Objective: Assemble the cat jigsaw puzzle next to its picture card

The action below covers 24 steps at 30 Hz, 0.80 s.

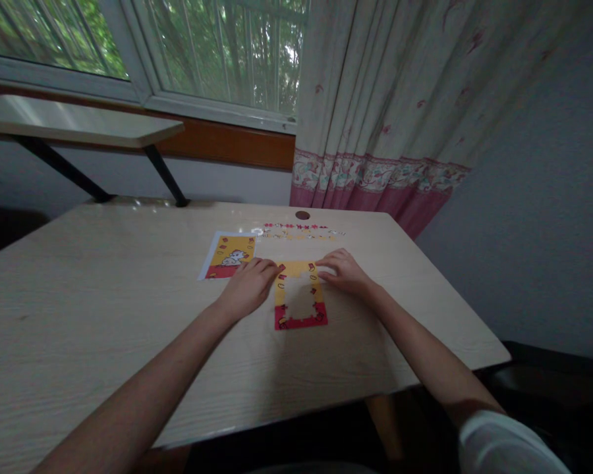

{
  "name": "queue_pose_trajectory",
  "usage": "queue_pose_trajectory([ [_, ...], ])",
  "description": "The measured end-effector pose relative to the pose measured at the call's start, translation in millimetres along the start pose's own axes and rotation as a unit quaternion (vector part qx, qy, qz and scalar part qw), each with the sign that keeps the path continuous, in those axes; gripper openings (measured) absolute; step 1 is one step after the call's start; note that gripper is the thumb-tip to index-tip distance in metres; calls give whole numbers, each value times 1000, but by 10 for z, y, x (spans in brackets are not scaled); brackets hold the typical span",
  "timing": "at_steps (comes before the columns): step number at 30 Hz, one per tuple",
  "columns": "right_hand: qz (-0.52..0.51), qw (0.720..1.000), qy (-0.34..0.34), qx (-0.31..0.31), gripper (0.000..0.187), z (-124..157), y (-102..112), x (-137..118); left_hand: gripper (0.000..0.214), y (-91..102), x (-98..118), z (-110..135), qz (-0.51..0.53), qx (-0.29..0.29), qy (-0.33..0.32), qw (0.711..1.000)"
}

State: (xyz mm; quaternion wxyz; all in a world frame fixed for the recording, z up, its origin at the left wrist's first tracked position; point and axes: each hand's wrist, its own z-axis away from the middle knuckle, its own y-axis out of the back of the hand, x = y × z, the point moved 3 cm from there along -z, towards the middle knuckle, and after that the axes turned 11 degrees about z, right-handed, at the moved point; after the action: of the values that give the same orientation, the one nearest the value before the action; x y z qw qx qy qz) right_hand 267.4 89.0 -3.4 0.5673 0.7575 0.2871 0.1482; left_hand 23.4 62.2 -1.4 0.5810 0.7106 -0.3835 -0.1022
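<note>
A partly assembled jigsaw puzzle (300, 322) lies flat on the table, yellow above and red below. Its border and upper rows are joined around a bare middle. My left hand (250, 286) is at the upper left corner, its fingers bunched together against the puzzle's edge. At the opposite upper corner is my right hand (344, 271), thumb and forefinger apart, fingertips at the right edge. Left of the puzzle, partly behind my left hand, lies a reference picture (237, 245) of a white cartoon animal on yellow and red.
Loose puzzle pieces (296, 226) lie in rows beyond the puzzle, red ones farthest back, yellowish ones nearer. A round hole (302, 215) is near the back edge of the wooden table (103, 296). A raised shelf (79, 122) stands at left; a curtain (375, 131) hangs behind.
</note>
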Motion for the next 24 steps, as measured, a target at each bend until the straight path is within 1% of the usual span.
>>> queue_pose_trajectory([
  [3, 3, 1000, -12, -25, 37, 30, 0, 43, 29, 19, -20, 7, -1, 0, 1, 1000],
  [5, -2, 999, -11, -36, 39, 33, -22, 43, 29, 20, -12, 7, 2, -2, -1, 1000],
  [11, -12, 999, -8, -51, 38, 15, -62, 39, 31, -4, 2, 4, 5, -7, -3, 1000],
  [14, -8, 999, -2, -50, 34, -53, -53, 38, 32, -10, -4, 3, 4, -8, -2, 1000],
  [18, 36, 999, -16, -26, 27, -264, -60, 51, 31, -1, 28, -2, -17, -16, -13, 1000],
  [21, 82, 996, -29, -17, 24, -498, -99, 80, 28, 18, 72, -8, -36, -23, -18, 999],
  [24, 121, 991, -61, -13, 25, -739, -143, 129, 27, 39, 97, -11, -39, -19, -15, 999],
])
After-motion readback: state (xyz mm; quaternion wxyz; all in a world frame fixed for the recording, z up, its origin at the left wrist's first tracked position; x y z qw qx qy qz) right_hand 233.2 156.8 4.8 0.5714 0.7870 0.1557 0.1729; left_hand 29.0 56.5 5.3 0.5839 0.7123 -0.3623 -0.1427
